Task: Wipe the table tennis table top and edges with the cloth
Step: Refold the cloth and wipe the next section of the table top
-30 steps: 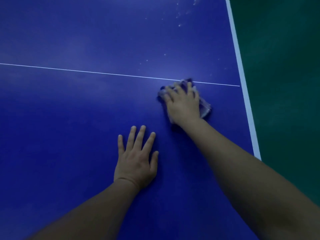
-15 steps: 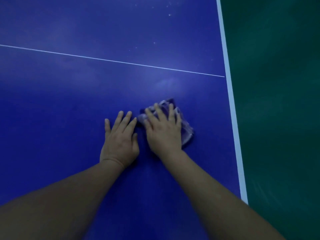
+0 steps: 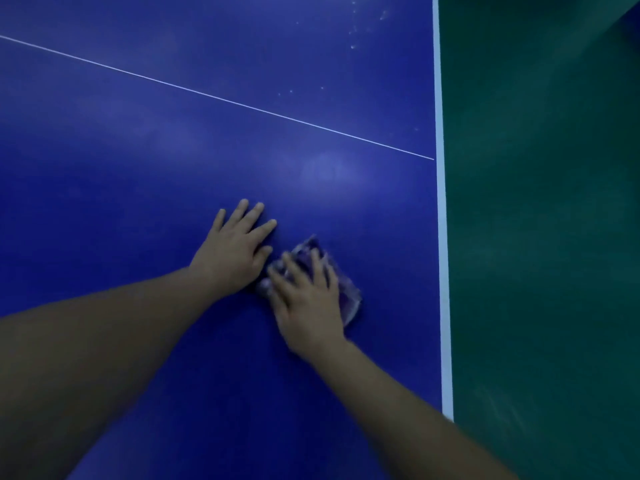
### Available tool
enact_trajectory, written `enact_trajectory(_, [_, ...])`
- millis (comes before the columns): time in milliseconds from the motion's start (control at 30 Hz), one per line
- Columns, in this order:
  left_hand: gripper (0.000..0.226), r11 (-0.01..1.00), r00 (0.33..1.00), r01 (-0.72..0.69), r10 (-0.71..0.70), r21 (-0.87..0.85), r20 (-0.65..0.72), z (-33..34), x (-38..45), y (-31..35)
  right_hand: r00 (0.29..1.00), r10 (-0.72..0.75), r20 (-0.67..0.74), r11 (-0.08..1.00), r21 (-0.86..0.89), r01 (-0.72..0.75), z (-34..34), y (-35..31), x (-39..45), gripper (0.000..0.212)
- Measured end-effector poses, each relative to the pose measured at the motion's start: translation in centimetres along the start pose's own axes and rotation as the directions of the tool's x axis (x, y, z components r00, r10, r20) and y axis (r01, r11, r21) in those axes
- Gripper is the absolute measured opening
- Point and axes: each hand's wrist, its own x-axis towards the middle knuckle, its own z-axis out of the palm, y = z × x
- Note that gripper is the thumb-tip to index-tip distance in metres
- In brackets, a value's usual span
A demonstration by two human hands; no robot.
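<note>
The left hand (image 3: 235, 252) lies flat on the smooth blue table tennis table top (image 3: 138, 202), fingers straight and slightly spread, holding nothing; it looks placed there as a brace, taking body weight so that the other arm can reach and press. Just beside it, the thumb close to the fabric, sits the crumpled purple-and-white patterned cloth (image 3: 346, 296), bunched on the surface with its right part showing past the knuckles. The right hand (image 3: 308, 299) covers the cloth palm down, fingers extended and a little apart, pressing it onto the table rather than pinching it, which suits a broad wiping stroke. Further right, well apart from the cloth, the white painted edge stripe (image 3: 441, 237) runs along the table's side, met by a thin white line (image 3: 214, 95) crossing the top. Pale specks (image 3: 353, 29) near the far edge suggest that area is not yet wiped. No container of any kind is in view.
</note>
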Motion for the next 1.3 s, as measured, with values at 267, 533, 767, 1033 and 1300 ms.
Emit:
enact_trajectory(267, [0.07, 0.99, 0.991, 0.136, -0.135, 0.047, -0.014, 4.1, -17.8, 0.4, 0.988, 0.127, 0.089, 0.992, -0.004, -0.128, -1.5, 4.5, -1.8, 0.049])
enact_trajectory(533, [0.067, 0.986, 0.993, 0.115, -0.116, 0.124, -0.004, 5.3, -18.8, 0.2, 0.994, -0.073, 0.078, 0.997, -0.025, 0.075, 1.3, -0.8, -7.0, 0.051])
enact_trajectory(767, [0.065, 0.987, 0.995, 0.094, -0.091, 0.132, -0.027, 5.6, -18.8, 0.0, 0.99, 0.073, 0.124, 0.997, -0.028, -0.07, 0.3, 3.4, -7.9, 0.054])
enact_trajectory(1033, [0.072, 0.995, 0.996, 0.069, -0.064, 0.072, -0.061, 5.3, -18.8, 0.0, 0.999, 0.031, 0.024, 0.998, -0.052, -0.03, 3.3, -5.6, -8.7, 0.046])
enact_trajectory(1300, [0.066, 0.995, 0.995, 0.088, -0.085, 0.052, -0.053, 5.4, -18.9, 0.0, 0.993, 0.057, 0.1, 0.996, -0.068, -0.05, 2.1, -1.1, -11.9, 0.053])
